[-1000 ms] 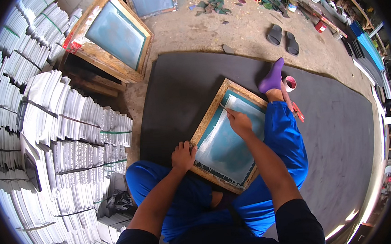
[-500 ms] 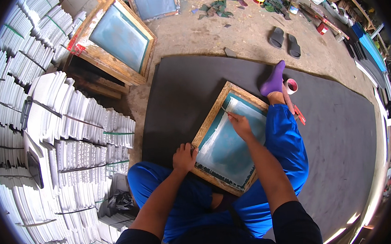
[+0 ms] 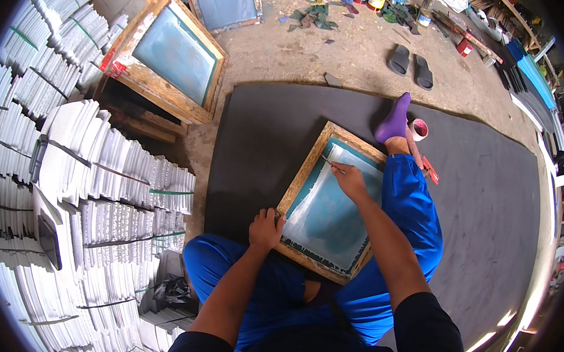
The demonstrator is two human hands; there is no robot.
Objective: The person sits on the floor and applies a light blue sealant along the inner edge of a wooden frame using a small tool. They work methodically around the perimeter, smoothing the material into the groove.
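A wood-framed printing screen (image 3: pixel 327 202) rests at a slant between my legs, its blue-green mesh facing up. White patches show on the mesh, and a row of dark marks runs along its near edge. My left hand (image 3: pixel 266 228) grips the left side of the wooden frame, thumb over the inner edge. Over the far left part of the mesh, my right hand (image 3: pixel 349 179) pinches a thin, stick-like tool (image 3: pixel 328 160), its tip by the mesh corner. The tip is too small to tell whether it has bristles.
A dark mat (image 3: pixel 482 183) lies beneath me. Bundled white sheets (image 3: pixel 113 154) are stacked at left. Two more framed screens, one a wooden frame (image 3: pixel 177 53), stand at the far left. A tape roll (image 3: pixel 418 129) sits by my purple-socked foot (image 3: pixel 393 119); black sandals (image 3: pixel 411 65) and paint cans lie beyond.
The view has shifted slightly. My right hand and the thin tool have moved a little along the far left corner of the mesh; my left hand keeps its place on the frame.
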